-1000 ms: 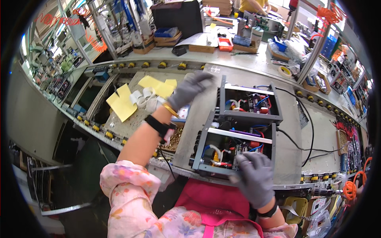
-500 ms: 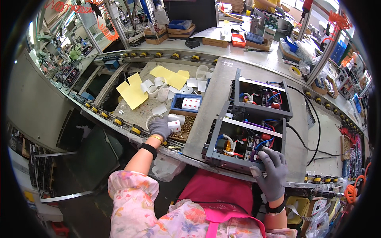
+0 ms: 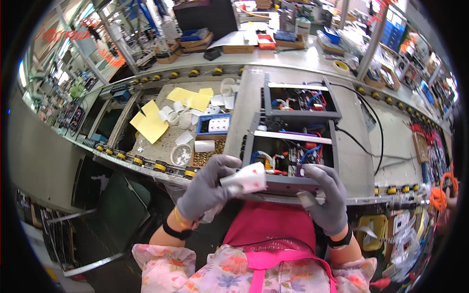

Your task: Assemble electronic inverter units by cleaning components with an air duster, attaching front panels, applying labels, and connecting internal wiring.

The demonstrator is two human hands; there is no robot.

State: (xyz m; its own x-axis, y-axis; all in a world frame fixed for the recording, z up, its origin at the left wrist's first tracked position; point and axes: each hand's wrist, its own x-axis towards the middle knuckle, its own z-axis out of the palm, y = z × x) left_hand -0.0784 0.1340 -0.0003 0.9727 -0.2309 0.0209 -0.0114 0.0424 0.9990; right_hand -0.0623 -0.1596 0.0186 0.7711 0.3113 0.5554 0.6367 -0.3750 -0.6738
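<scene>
My left hand (image 3: 205, 190), in a grey glove, grips a white roll of labels (image 3: 248, 177) printed with red triangles, held before the near metal case. That open-topped dark grey case (image 3: 288, 184) shows coloured wires and circuit parts inside. At its front right corner is my right hand (image 3: 326, 199), also gloved, fingers curved and apart with nothing visible in them; whether it touches the case I cannot tell. A second similar case (image 3: 303, 114) stands just behind. Left of the cases, a blue bin (image 3: 199, 129) contains another label roll (image 3: 219, 124).
Brass-coloured screws (image 3: 217, 148) fill a box in front of the blue bin. Beside it lies a round white container (image 3: 181, 155). Yellow sheets (image 3: 149, 123) and white scraps cover the board at left. A black cable (image 3: 373, 117) curves right of the cases. Rollers (image 3: 160, 166) line the bench edge.
My left hand has come away from the screw box and moved right, carrying the label roll to the near case. My right hand stays by the case's front right corner. The view has shifted.
</scene>
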